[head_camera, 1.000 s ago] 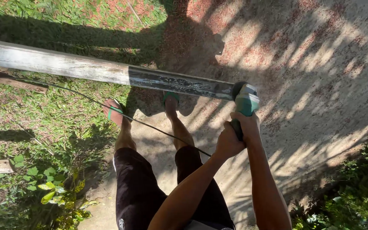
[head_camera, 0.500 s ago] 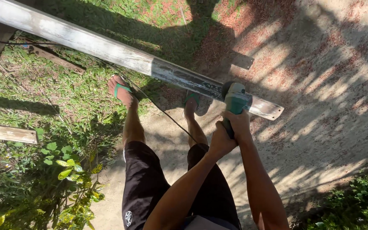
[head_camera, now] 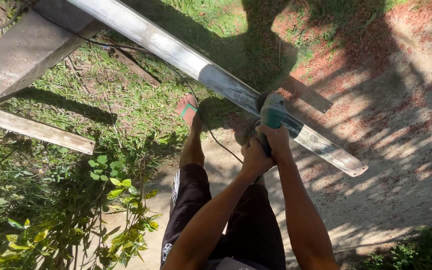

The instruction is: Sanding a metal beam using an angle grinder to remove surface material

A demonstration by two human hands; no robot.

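A long pale metal bar point(head_camera: 176, 47) runs from the upper left down to its free end at the right, raised above the ground. A green handheld grinder point(head_camera: 272, 112) rests against the bar's darker, bare stretch. My left hand point(head_camera: 253, 156) grips the grinder's rear handle and my right hand point(head_camera: 275, 137) holds its body just behind the head. A black power cord point(head_camera: 211, 135) trails from the tool toward the upper left. My legs in dark shorts stand below the bar, one foot in a green sandal point(head_camera: 188, 109).
Grass covers the left, with leafy plants point(head_camera: 121, 200) at the lower left. Sandy reddish ground lies to the right. A grey concrete beam point(head_camera: 21, 55) and a weathered plank point(head_camera: 36, 129) lie at the left. A smaller flat strip point(head_camera: 311, 96) rests behind the bar.
The view has swung, so the bar now slants more steeply. The grinder and both hands have shifted inward from the bar's free end, which now juts out farther past the tool.
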